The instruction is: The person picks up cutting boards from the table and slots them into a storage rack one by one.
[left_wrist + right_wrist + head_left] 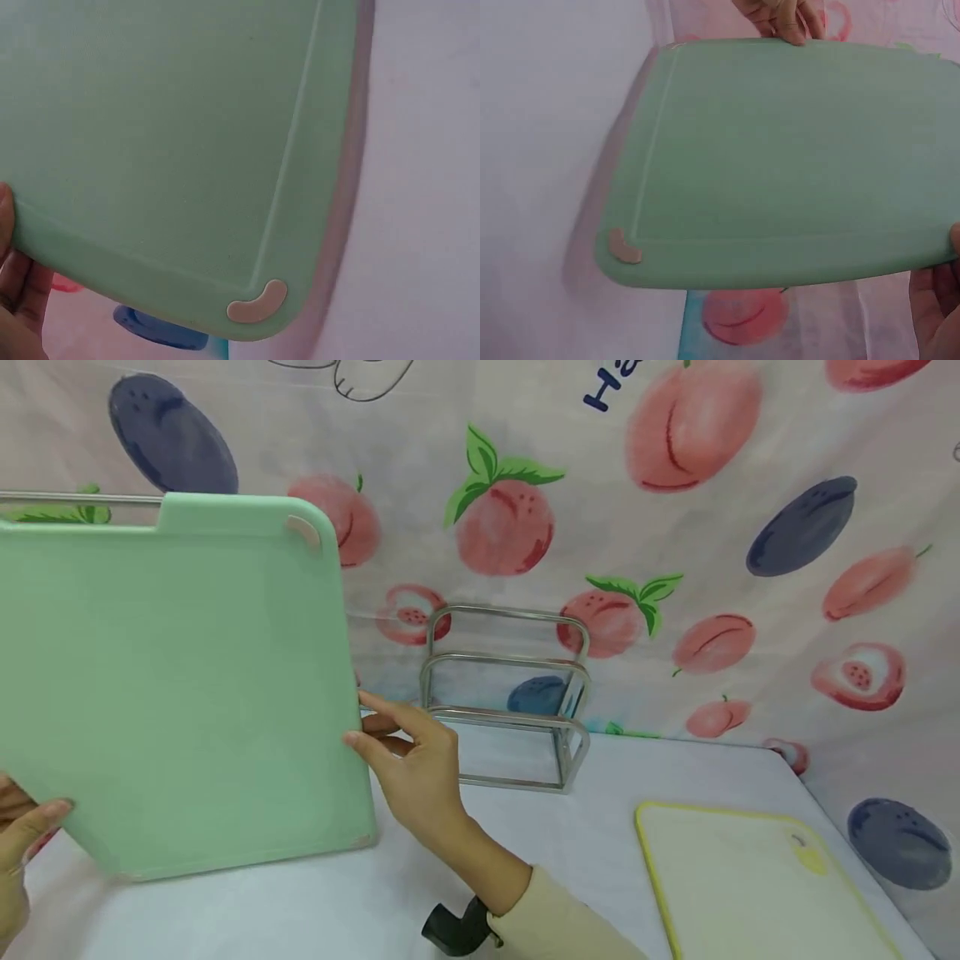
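A large pale green cutting board (195, 693) stands tilted upright at the left of the head view, its lower edge close to the white tabletop. My right hand (412, 764) pinches its right edge between thumb and fingers. At the opposite edge, my left hand (22, 852) grips the board with the thumb on the near face; the head view cuts this hand off partly. In the left wrist view, a pinkish corner pad (259, 302) shows on the board. The right wrist view has the left hand (784, 19) at the far edge and the right hand (936, 307) at the near one.
Behind my right hand stands a metal wire rack (510, 718) with several upright loops. A white cutting board with a yellow rim (750, 877) lies flat at the right. A metal bar (75, 497) runs behind the green board. Fruit-printed cloth (675, 527) hangs at the back.
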Demonstrator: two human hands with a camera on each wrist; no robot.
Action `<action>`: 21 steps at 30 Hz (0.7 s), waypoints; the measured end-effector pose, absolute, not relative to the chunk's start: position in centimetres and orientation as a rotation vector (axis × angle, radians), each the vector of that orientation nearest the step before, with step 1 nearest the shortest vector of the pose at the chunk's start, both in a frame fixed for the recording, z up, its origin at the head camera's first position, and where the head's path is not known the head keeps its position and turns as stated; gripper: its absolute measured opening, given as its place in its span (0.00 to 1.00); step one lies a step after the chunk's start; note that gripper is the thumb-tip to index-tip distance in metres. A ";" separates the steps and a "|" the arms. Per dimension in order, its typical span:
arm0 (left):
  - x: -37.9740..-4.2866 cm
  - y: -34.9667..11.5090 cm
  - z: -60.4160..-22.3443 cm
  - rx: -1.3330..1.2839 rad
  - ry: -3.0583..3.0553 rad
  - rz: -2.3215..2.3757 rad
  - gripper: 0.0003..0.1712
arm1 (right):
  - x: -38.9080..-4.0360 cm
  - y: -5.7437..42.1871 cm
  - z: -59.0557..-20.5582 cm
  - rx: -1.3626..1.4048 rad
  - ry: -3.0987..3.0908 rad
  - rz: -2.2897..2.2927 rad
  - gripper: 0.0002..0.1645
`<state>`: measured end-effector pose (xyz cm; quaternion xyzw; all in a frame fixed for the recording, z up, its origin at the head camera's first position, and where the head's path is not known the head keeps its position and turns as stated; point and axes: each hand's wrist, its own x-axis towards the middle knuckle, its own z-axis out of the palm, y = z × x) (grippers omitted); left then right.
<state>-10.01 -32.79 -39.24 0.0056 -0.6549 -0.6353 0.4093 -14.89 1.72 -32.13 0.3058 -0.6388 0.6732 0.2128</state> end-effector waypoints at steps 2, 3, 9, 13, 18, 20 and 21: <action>-9.9 -31.2 -37.9 -0.102 -1.499 -1.698 0.17 | -15.6 1.7 -31.7 0.862 -1.772 1.849 0.22; -10.1 -31.0 -37.6 -0.134 -1.423 -1.762 0.16 | -15.9 1.7 -31.4 0.865 -1.771 1.839 0.22; -11.0 -31.2 -36.5 -0.130 -1.418 -1.710 0.19 | -16.7 1.0 -29.9 0.833 -1.772 1.809 0.21; -11.4 -31.2 -35.8 -0.155 -1.389 -1.698 0.24 | -17.5 0.6 -28.9 0.811 -1.798 1.804 0.22; -12.5 -30.6 -35.0 -0.070 -1.283 -1.721 0.17 | -18.6 0.7 -28.1 0.755 -1.819 1.764 0.21; -12.9 -30.4 -34.5 0.041 -1.344 -1.659 0.16 | -18.9 0.7 -28.0 0.738 -1.799 1.749 0.20; -13.0 -30.3 -34.2 0.076 -1.377 -1.625 0.17 | -19.0 0.8 -27.9 0.735 -1.788 1.740 0.20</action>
